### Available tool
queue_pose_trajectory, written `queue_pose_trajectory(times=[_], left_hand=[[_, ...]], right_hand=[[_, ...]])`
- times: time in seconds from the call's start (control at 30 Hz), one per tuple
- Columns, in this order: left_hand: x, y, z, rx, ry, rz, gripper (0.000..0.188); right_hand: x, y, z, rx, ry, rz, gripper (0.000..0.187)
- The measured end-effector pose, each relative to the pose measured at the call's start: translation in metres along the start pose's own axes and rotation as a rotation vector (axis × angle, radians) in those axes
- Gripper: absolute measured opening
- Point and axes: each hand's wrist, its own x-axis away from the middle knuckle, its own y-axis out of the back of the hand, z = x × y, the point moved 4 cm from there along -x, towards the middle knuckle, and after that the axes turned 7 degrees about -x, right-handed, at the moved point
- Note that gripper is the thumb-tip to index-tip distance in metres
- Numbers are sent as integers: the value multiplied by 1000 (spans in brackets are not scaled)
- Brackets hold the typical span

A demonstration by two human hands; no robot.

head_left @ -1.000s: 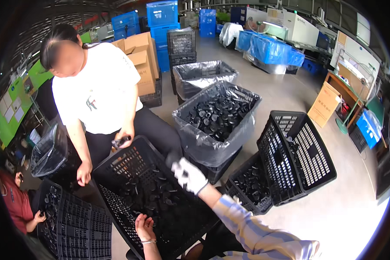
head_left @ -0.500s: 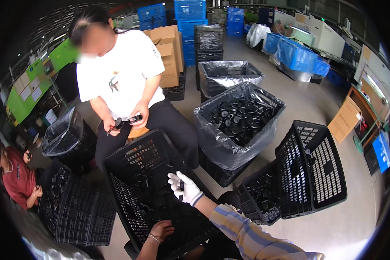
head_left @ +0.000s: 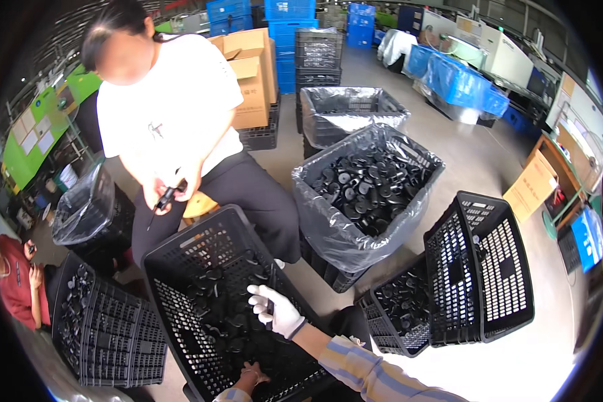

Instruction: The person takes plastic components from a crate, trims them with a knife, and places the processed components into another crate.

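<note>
My right hand (head_left: pixel 280 313), in a white glove, is raised over a large black plastic crate (head_left: pixel 189 249) with slotted sides. Its fingers curl around a small black plastic part (head_left: pixel 270 307), mostly hidden by the glove. My left hand (head_left: pixel 253 374) is bare and low inside the crate's near end, fingers spread over the loose black parts (head_left: pixel 231 321); nothing shows in its grasp. Across the crate sits a co-worker in a white T-shirt (head_left: pixel 174 100), both hands on a black part (head_left: pixel 165 198).
A plastic-lined bin (head_left: pixel 365 249) of round black parts stands beyond the crate. To the right, a tilted empty-looking crate (head_left: pixel 506 268) leans by a lower crate (head_left: pixel 415 335) of parts. Stacked crates (head_left: pixel 117 335) and another person (head_left: pixel 21 281) are at left. Cardboard boxes (head_left: pixel 251 90) stand behind.
My left hand has moved down among the parts at the crate's near end. My right hand keeps its small part. The co-worker's hands have come closer together. The view has shifted slightly.
</note>
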Motion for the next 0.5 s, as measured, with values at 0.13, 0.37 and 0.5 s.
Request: queue_pose_trajectory(times=[0.13,0.37,0.5], left_hand=[[-14,-4,17,33,-145,28,65],[20,47,8,241,-65,-317,31],[80,121,14,922,-195,-599,23]], right_hand=[[1,-5,-4,82,20,-26,29],[2,0,-11,381,-60,-142,26],[2,4,-8,892,23,-240,24]])
